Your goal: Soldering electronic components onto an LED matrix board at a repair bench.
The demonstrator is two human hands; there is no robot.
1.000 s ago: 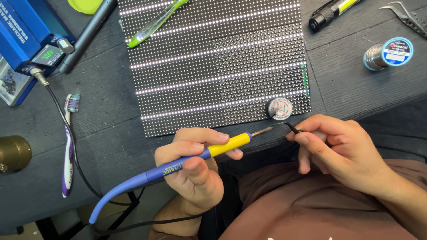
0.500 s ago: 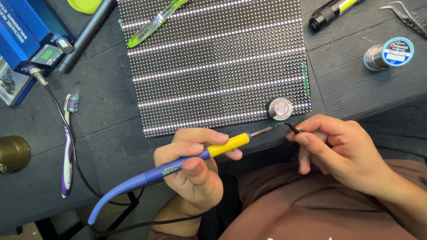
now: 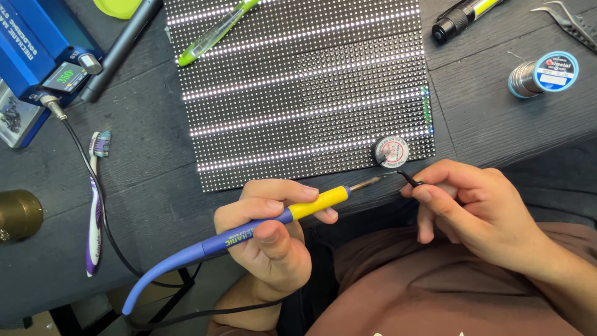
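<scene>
My left hand [image 3: 270,239] grips a soldering iron [image 3: 249,230] with a blue handle and yellow collar, its metal tip pointing right along the near edge of a dark LED matrix panel [image 3: 298,93] that shows lit white rows. My right hand [image 3: 479,211] pinches thin black tweezers [image 3: 407,178], their point almost meeting the iron's tip. A small round tin [image 3: 390,151] sits on the panel's near right corner, just above both tips.
A blue soldering station [image 3: 37,50] stands at far left, its cable running to the iron. A purple toothbrush [image 3: 94,211], brass cylinder [image 3: 17,214], green pen [image 3: 214,31], solder spool [image 3: 544,73], black and yellow marker [image 3: 463,15] and metal tweezers [image 3: 569,18] lie on the dark table [image 3: 497,118].
</scene>
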